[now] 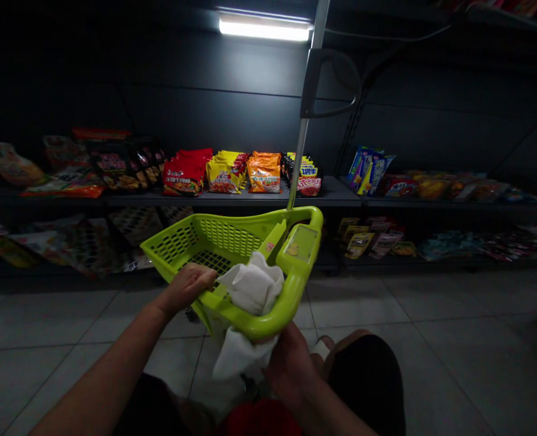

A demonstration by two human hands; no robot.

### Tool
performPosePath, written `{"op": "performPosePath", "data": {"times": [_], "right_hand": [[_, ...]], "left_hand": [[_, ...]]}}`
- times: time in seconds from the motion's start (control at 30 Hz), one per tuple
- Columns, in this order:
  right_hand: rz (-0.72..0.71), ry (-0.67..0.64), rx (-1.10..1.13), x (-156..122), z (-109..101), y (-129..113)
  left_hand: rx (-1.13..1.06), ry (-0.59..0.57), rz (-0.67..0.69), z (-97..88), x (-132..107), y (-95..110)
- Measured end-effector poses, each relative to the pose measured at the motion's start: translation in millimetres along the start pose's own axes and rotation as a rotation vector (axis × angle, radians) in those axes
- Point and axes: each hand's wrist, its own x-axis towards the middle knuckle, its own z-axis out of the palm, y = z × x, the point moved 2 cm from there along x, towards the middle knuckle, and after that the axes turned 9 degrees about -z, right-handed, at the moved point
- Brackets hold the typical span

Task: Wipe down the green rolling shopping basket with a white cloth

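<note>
A lime-green plastic shopping basket [232, 233] is tilted in front of me, its metal pull handle [301, 145] rising toward the shelves. My left hand [184, 289] grips the basket's near left rim, fingers curled over the edge. My right hand [290, 366] is closed on a white cloth [252, 290], which is draped over the basket's near rim and hangs down below it. The basket's mesh floor shows nothing else inside.
Dark shelves run across the back with rows of snack and noodle packets [225, 172], more packets on a lower shelf [372, 239]. A strip light [263, 27] glows above. Grey floor tiles [431, 339] spread around. My knees [368, 363] are bent below.
</note>
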Motion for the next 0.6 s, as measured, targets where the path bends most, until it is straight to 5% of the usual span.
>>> {"op": "performPosePath", "data": {"times": [0.1,0.27,0.43,0.6], "right_hand": [[0.074,0.045,0.153,-2,1,-30],[0.011,0.108,0.177,35,-4,-73],[-0.126,0.262,0.198,18,-5,-58],[-0.312,0.353,-0.005,-14,-33,-43]], "left_hand": [[-0.030,-0.025,0.011,2.4,-2,0],[-0.019,-0.011,0.002,11.2,0,4],[0.005,0.014,-0.002,12.5,5,14],[0.001,-0.003,0.002,2.4,-8,10]]}}
